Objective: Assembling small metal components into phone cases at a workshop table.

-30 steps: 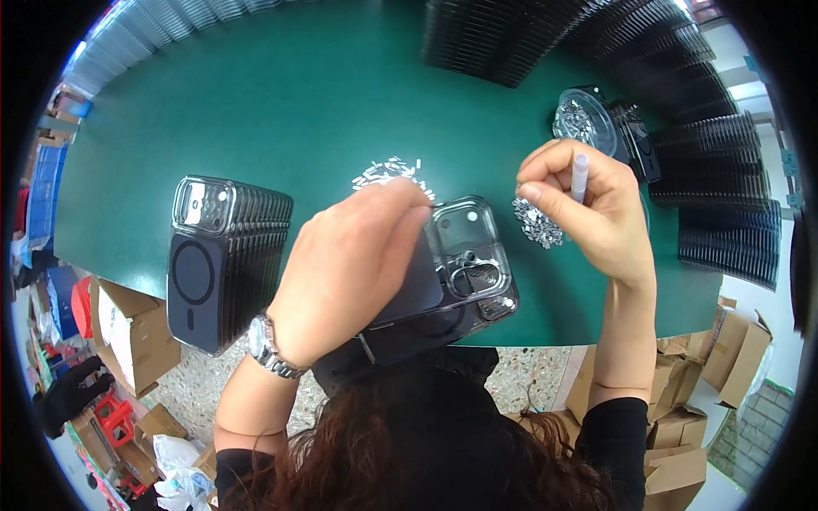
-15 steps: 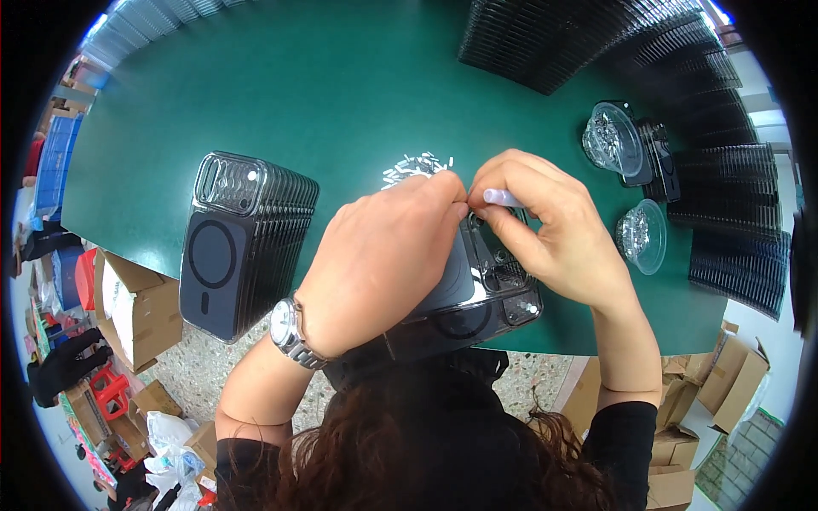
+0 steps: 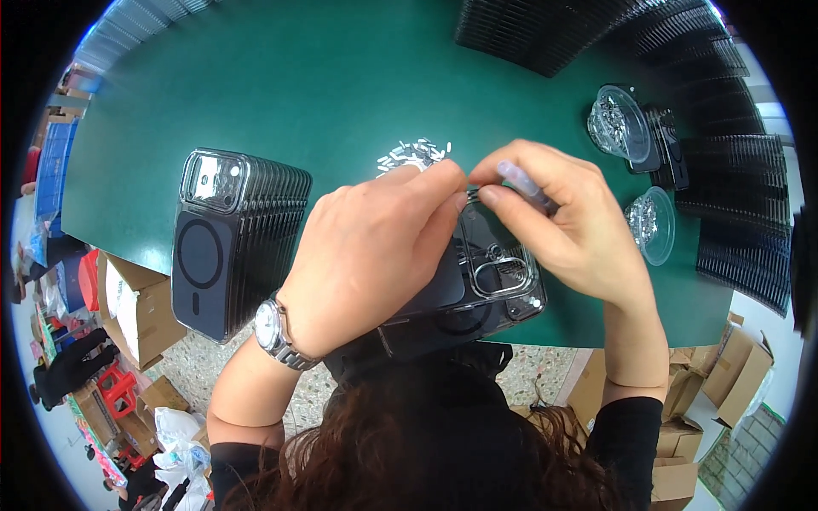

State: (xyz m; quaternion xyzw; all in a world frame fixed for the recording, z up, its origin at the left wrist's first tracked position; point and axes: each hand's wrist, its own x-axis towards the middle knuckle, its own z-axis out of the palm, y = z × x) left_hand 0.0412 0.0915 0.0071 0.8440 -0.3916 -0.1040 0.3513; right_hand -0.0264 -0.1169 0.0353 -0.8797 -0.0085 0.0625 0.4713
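Note:
My left hand (image 3: 375,247) grips a dark phone case (image 3: 477,285) with a clear camera frame, holding it above the near edge of the green table (image 3: 281,94). A silver watch (image 3: 274,334) sits on that wrist. My right hand (image 3: 567,226) pinches a thin pale stick-like tool (image 3: 521,183) and presses its fingertips against the case's top edge, touching my left thumb. What lies under the fingertips is hidden.
A row of upright dark phone cases (image 3: 234,243) stands at the left. Small silvery parts (image 3: 415,154) lie loose behind my hands. Two clear dishes of parts (image 3: 618,123) (image 3: 649,223) sit at the right, beside long rows of dark cases (image 3: 724,179). Cardboard boxes (image 3: 128,307) stand on the floor.
My right hand came from the dish at the right to the case with the tool. Both hands now meet at the case's top edge.

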